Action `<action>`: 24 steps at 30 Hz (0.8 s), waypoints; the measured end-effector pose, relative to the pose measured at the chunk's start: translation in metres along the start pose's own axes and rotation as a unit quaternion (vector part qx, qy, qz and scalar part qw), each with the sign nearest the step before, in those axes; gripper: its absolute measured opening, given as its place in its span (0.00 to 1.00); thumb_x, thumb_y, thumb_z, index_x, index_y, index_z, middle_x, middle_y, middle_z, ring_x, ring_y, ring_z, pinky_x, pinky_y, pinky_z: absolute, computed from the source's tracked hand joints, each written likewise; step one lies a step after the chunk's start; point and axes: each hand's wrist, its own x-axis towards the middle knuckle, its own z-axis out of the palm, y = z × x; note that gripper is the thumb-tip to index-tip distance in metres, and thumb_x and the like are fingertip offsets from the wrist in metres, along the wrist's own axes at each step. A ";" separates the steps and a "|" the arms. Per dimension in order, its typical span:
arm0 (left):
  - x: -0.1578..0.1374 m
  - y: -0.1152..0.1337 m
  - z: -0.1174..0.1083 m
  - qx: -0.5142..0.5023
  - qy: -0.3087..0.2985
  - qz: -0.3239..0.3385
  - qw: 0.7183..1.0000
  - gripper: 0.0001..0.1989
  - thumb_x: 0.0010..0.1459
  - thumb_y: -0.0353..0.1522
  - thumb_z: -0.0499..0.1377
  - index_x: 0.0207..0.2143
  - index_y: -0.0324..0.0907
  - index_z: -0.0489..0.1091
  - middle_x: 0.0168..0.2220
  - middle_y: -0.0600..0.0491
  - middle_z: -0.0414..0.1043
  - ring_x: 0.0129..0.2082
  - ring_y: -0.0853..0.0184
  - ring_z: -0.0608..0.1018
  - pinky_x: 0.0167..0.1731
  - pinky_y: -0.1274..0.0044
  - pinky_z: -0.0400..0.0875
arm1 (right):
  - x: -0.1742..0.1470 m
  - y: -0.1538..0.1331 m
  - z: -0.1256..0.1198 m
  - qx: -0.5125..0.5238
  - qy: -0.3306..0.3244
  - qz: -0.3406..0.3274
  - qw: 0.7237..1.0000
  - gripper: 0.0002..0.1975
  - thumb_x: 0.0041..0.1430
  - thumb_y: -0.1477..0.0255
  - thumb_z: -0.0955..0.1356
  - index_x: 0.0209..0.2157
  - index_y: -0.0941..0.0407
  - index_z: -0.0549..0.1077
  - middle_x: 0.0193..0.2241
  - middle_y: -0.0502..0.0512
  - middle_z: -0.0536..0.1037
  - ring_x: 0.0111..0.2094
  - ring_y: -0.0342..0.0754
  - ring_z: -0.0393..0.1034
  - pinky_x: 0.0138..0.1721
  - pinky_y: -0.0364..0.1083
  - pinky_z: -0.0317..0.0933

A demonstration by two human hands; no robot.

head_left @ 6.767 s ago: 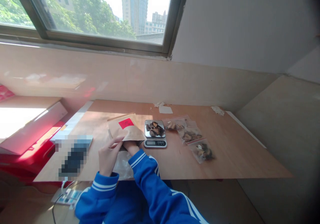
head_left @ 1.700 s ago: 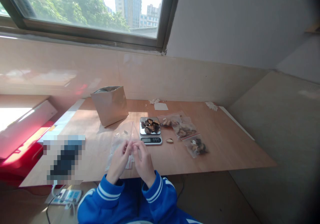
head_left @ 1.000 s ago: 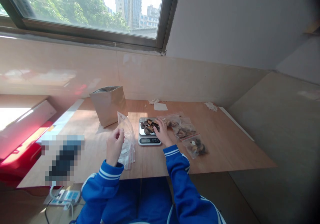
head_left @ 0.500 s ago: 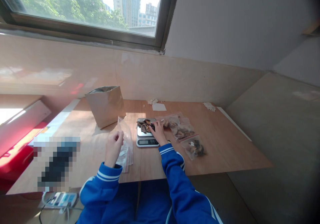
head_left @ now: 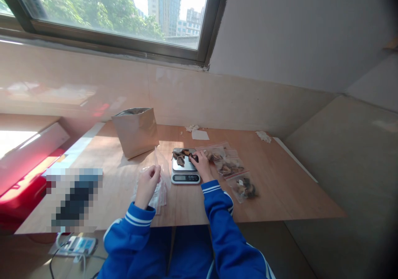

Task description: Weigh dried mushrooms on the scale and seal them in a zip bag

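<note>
On the table a small white kitchen scale (head_left: 185,178) carries several dark brown dried mushroom pieces (head_left: 180,161) on its steel plate. My right hand (head_left: 202,165) reaches over the plate's right side, its fingers closed round a dark dried mushroom piece, partly hidden by them. To the left of the scale, my left hand (head_left: 149,183) pinches a clear plastic bag (head_left: 163,175) that stands up limply beside it. More flat clear bags (head_left: 159,200) lie under and beside this hand. The scale's reading is too small to make out.
Right of the scale lie several filled zip bags (head_left: 230,168), the nearest one (head_left: 245,188) with a small white packet. A brown paper bag (head_left: 137,133) stands open at the back left. White paper (head_left: 200,135) and crumpled tissue (head_left: 263,137) lie along the back.
My left hand has moved right, nearer the scale, with the clear bag. My right hand has shifted to the plate's right edge, and fewer mushroom pieces lie spread at the middle. The view has shifted slightly.
</note>
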 end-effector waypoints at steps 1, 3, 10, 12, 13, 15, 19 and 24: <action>0.000 0.000 0.000 -0.001 -0.002 -0.003 1.000 0.23 0.60 0.46 0.47 0.16 0.43 0.57 0.16 0.57 0.60 0.21 0.68 0.67 0.25 0.77 0.58 | 0.000 0.001 -0.001 0.007 0.001 0.002 1.000 0.07 0.57 0.73 0.63 0.37 0.57 0.71 0.39 0.58 0.70 0.40 0.51 0.68 0.44 0.50 0.62; -0.002 0.001 0.001 -0.003 -0.004 -0.006 1.000 0.23 0.59 0.46 0.47 0.17 0.43 0.57 0.16 0.57 0.60 0.21 0.68 0.67 0.25 0.77 0.58 | 0.000 0.001 -0.003 0.025 0.003 0.009 1.000 0.07 0.54 0.75 0.64 0.36 0.57 0.71 0.39 0.58 0.71 0.40 0.52 0.68 0.44 0.50 0.62; -0.004 0.006 0.005 -0.017 0.004 0.001 1.000 0.22 0.59 0.46 0.48 0.17 0.44 0.57 0.16 0.57 0.60 0.20 0.69 0.66 0.24 0.77 0.58 | -0.005 -0.046 -0.022 0.237 0.004 0.098 0.967 0.13 0.50 0.63 0.70 0.32 0.58 0.72 0.31 0.54 0.75 0.34 0.49 0.69 0.35 0.47 0.66; -0.004 0.005 0.008 -0.005 0.002 0.012 1.000 0.22 0.59 0.45 0.47 0.17 0.43 0.57 0.17 0.57 0.60 0.21 0.69 0.67 0.24 0.77 0.58 | -0.009 -0.073 -0.031 0.343 -0.063 0.129 0.928 0.17 0.49 0.59 0.70 0.35 0.58 0.73 0.31 0.53 0.75 0.31 0.47 0.70 0.28 0.44 0.66; -0.005 0.005 0.009 0.008 0.001 0.019 1.000 0.21 0.60 0.45 0.47 0.18 0.43 0.57 0.17 0.57 0.60 0.21 0.69 0.67 0.25 0.77 0.58 | -0.010 -0.086 -0.036 0.375 -0.095 0.134 0.912 0.17 0.49 0.59 0.71 0.35 0.58 0.73 0.31 0.53 0.75 0.29 0.46 0.70 0.25 0.42 0.65; -0.006 0.004 0.012 0.040 0.001 0.038 0.998 0.20 0.61 0.43 0.47 0.19 0.44 0.57 0.18 0.57 0.59 0.21 0.68 0.66 0.25 0.76 0.59 | -0.013 -0.106 -0.042 0.387 -0.145 0.135 0.901 0.17 0.47 0.60 0.72 0.34 0.57 0.73 0.29 0.51 0.75 0.24 0.43 0.69 0.21 0.40 0.63; -0.009 0.002 0.017 0.045 0.000 0.096 0.994 0.15 0.61 0.39 0.48 0.24 0.43 0.63 0.28 0.53 0.64 0.29 0.66 0.71 0.32 0.74 0.67 | -0.017 -0.121 -0.043 0.302 -0.194 0.139 0.923 0.11 0.46 0.67 0.73 0.32 0.57 0.74 0.21 0.47 0.73 0.17 0.41 0.66 0.17 0.40 0.58; -0.012 0.000 0.020 0.023 0.032 0.121 0.992 0.14 0.62 0.38 0.49 0.28 0.42 0.68 0.43 0.45 0.64 0.46 0.59 0.71 0.47 0.65 0.69 | -0.019 -0.120 -0.036 0.209 -0.158 0.150 0.953 0.09 0.43 0.72 0.72 0.31 0.56 0.75 0.20 0.47 0.74 0.19 0.43 0.67 0.20 0.41 0.60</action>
